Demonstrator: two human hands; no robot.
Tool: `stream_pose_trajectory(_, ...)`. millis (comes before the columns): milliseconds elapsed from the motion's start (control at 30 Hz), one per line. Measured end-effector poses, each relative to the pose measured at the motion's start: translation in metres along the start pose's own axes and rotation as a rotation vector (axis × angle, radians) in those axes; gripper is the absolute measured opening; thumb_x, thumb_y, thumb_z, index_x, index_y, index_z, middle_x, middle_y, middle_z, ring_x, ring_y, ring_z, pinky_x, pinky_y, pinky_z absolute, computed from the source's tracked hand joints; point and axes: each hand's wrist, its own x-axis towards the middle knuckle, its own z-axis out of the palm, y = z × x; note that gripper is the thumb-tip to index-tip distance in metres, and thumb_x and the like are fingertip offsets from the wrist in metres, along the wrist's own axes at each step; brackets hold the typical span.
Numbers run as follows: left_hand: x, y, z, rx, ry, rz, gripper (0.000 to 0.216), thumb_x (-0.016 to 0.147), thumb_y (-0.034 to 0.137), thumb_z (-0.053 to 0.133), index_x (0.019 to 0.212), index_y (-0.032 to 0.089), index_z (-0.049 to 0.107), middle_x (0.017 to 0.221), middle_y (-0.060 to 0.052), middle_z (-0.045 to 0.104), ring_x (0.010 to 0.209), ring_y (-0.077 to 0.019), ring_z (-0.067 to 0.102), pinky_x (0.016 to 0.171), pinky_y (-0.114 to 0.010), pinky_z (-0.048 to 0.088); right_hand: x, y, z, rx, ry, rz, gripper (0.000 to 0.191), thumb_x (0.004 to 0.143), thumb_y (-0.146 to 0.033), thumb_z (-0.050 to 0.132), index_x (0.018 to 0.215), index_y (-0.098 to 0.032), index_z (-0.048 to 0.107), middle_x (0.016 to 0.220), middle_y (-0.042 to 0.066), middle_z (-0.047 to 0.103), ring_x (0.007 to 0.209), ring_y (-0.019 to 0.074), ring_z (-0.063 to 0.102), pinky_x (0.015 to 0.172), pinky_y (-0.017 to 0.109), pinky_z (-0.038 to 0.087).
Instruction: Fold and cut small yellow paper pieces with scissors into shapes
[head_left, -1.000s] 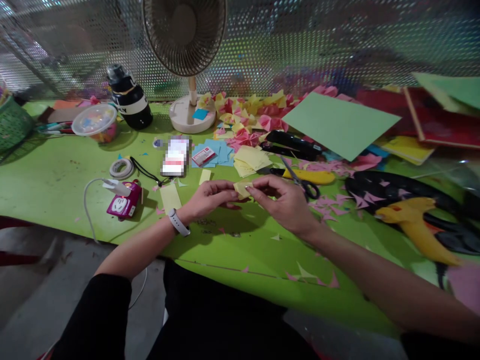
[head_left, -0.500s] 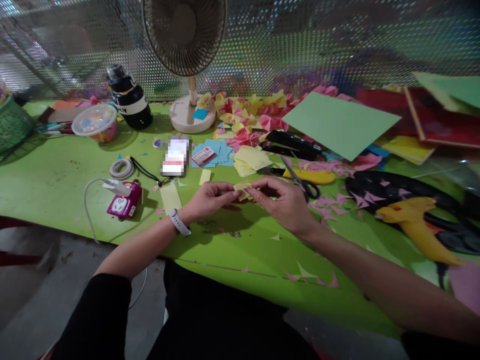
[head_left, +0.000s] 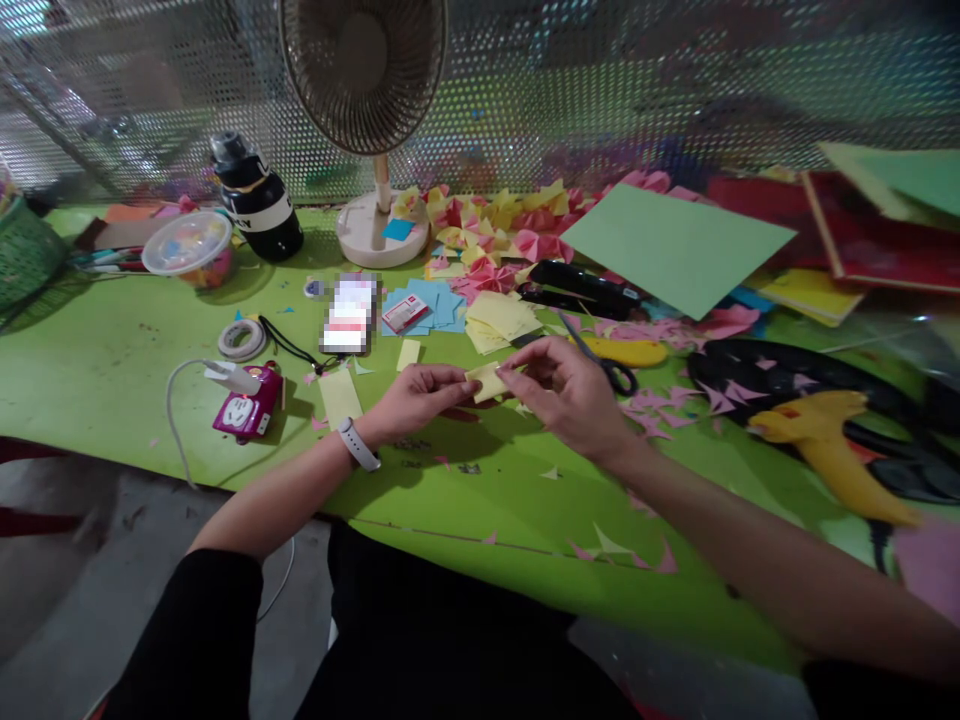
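A small folded piece of yellow paper (head_left: 486,383) is held up between my two hands, above the green table (head_left: 420,500). My left hand (head_left: 424,398) pinches its left end between thumb and fingers. At its right end, my right hand (head_left: 562,392) grips the edge with thumb and fingertips. Beyond the hands lie a stack of yellow paper squares (head_left: 501,320) and blue paper squares (head_left: 448,308) with a small red-and-white box (head_left: 406,314) on them. Scissors (head_left: 616,374) and a yellow-handled cutter (head_left: 630,351) rest just past my right hand.
A fan (head_left: 367,235) and a black bottle (head_left: 259,210) stand at the back, near folded pink and yellow paper pieces (head_left: 525,215). To the left are a purple power adapter (head_left: 247,402), tape roll (head_left: 242,339) and phone (head_left: 349,312). A yellow glue gun (head_left: 832,440) lies right.
The fingers of my right hand have shifted slightly up along the yellow paper, and more of its surface shows between the hands. My left hand stays nearly in place.
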Motion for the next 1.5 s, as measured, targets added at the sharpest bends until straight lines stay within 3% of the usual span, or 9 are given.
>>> stream_pose_trajectory(100, 0.000, 0.000, 0.001, -0.004, -0.015, -0.019, 0.032, 0.077, 0.038, 0.078, 0.089, 0.009, 0.071, 0.082, -0.005, 0.073, 0.080, -0.0131, 0.071, 0.084, -0.032, 0.060, 0.004, -0.001, -0.003, 0.008, -0.102, 0.067, 0.034, 0.087, -0.055, 0.062, 0.084, -0.021, 0.056, 0.070, 0.000, 0.059, 0.056, 0.0131, 0.054, 0.047, 0.026, 0.043)
stream_pose_trajectory(200, -0.001, 0.002, 0.003, -0.009, -0.029, -0.059, 0.029, 0.076, 0.035, 0.079, 0.086, 0.009, 0.070, 0.077, -0.003, 0.072, 0.072, -0.0101, 0.070, 0.081, -0.029, 0.060, 0.005, -0.001, -0.001, -0.057, -0.173, 0.014, 0.036, 0.090, -0.055, 0.057, 0.077, -0.022, 0.054, 0.064, -0.001, 0.053, 0.053, 0.0122, 0.046, 0.046, 0.026, 0.037)
stream_pose_trajectory(500, -0.004, 0.007, 0.006, 0.048, -0.050, -0.218, 0.035, 0.071, 0.040, 0.083, 0.078, 0.009, 0.066, 0.082, -0.010, 0.075, 0.074, -0.0166, 0.074, 0.062, -0.025, 0.059, 0.003, 0.004, 0.007, -0.199, -0.115, -0.275, 0.034, 0.097, -0.048, 0.048, 0.076, -0.023, 0.048, 0.068, 0.000, 0.052, 0.062, 0.0148, 0.048, 0.057, 0.029, 0.038)
stream_pose_trajectory(700, -0.004, 0.006, 0.006, 0.080, -0.111, -0.179, 0.038, 0.073, 0.042, 0.080, 0.080, 0.008, 0.067, 0.088, -0.012, 0.076, 0.076, -0.0155, 0.074, 0.065, -0.023, 0.060, 0.001, 0.008, 0.010, -0.221, -0.056, -0.350, 0.027, 0.098, -0.040, 0.048, 0.078, -0.022, 0.047, 0.070, 0.000, 0.051, 0.061, 0.0144, 0.046, 0.055, 0.029, 0.037)
stream_pose_trajectory(967, -0.003, 0.007, 0.001, 0.080, -0.151, -0.173, 0.041, 0.072, 0.043, 0.081, 0.086, 0.007, 0.069, 0.087, -0.012, 0.076, 0.077, -0.0154, 0.074, 0.069, -0.024, 0.060, -0.001, 0.001, 0.006, -0.059, -0.238, -0.082, 0.032, 0.092, -0.054, 0.056, 0.092, -0.023, 0.049, 0.063, -0.003, 0.055, 0.053, 0.0134, 0.050, 0.049, 0.027, 0.036)
stream_pose_trajectory(1067, -0.003, 0.008, 0.002, 0.042, -0.164, -0.197, 0.039, 0.072, 0.041, 0.082, 0.085, 0.007, 0.068, 0.086, -0.012, 0.076, 0.076, -0.0149, 0.074, 0.070, -0.025, 0.060, -0.002, 0.000, 0.007, 0.009, -0.220, -0.085, 0.033, 0.094, -0.051, 0.057, 0.108, -0.023, 0.048, 0.065, -0.004, 0.057, 0.056, 0.0141, 0.054, 0.053, 0.028, 0.039)
stream_pose_trajectory(1333, -0.001, 0.003, 0.004, 0.013, -0.068, -0.149, 0.039, 0.075, 0.043, 0.079, 0.089, 0.010, 0.064, 0.092, -0.011, 0.076, 0.080, -0.0156, 0.074, 0.063, -0.023, 0.058, -0.003, 0.004, 0.013, 0.049, -0.114, -0.057, 0.039, 0.095, -0.050, 0.055, 0.121, -0.022, 0.047, 0.062, -0.006, 0.053, 0.052, 0.0141, 0.051, 0.050, 0.029, 0.041)
stream_pose_trajectory(1433, 0.000, 0.003, 0.001, 0.011, -0.042, -0.131, 0.035, 0.078, 0.041, 0.078, 0.086, 0.010, 0.062, 0.090, -0.010, 0.075, 0.079, -0.0141, 0.072, 0.064, -0.023, 0.056, 0.004, 0.000, -0.005, -0.017, -0.058, -0.025, 0.033, 0.097, -0.049, 0.048, 0.117, -0.022, 0.052, 0.063, -0.003, 0.056, 0.050, 0.0142, 0.052, 0.045, 0.029, 0.041)
stream_pose_trajectory(1500, 0.000, 0.003, 0.000, 0.002, 0.001, -0.108, 0.032, 0.080, 0.039, 0.075, 0.087, 0.011, 0.062, 0.090, -0.008, 0.074, 0.078, -0.0128, 0.071, 0.065, -0.024, 0.056, 0.010, 0.000, -0.031, -0.202, -0.074, 0.022, 0.027, 0.096, -0.047, 0.051, 0.105, -0.022, 0.059, 0.067, 0.001, 0.061, 0.048, 0.0132, 0.050, 0.042, 0.028, 0.037)
